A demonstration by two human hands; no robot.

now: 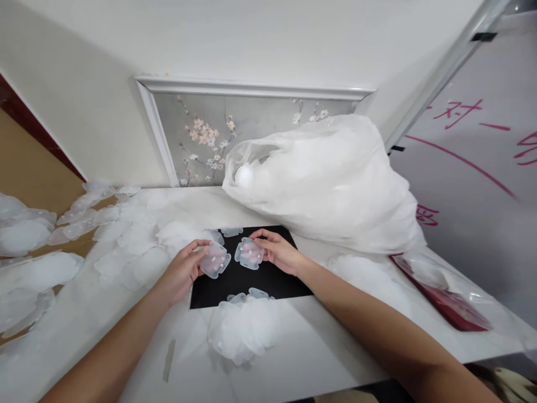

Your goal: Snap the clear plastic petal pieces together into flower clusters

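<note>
Above a black mat [251, 291], my left hand [184, 271] pinches a translucent plastic piece [216, 261] by its left side. It is thin and flat, with notched edges and small white dots. My right hand [279, 251] grips a matching translucent plastic piece [248, 254] by its right edge. The two pieces face each other with a small gap between them. Another such piece [232, 231] lies at the mat's far edge. A heap of similar pieces [245, 330] sits at the near edge, partly over the mat.
A large white plastic bag [331, 184], full and open to the left, stands behind the mat. Loose translucent pieces [134, 235] spread over the left side. On the right lie a white pile [369, 280] and a red tray [444, 302] with clear plastic. A whiteboard [474, 184] rises at right.
</note>
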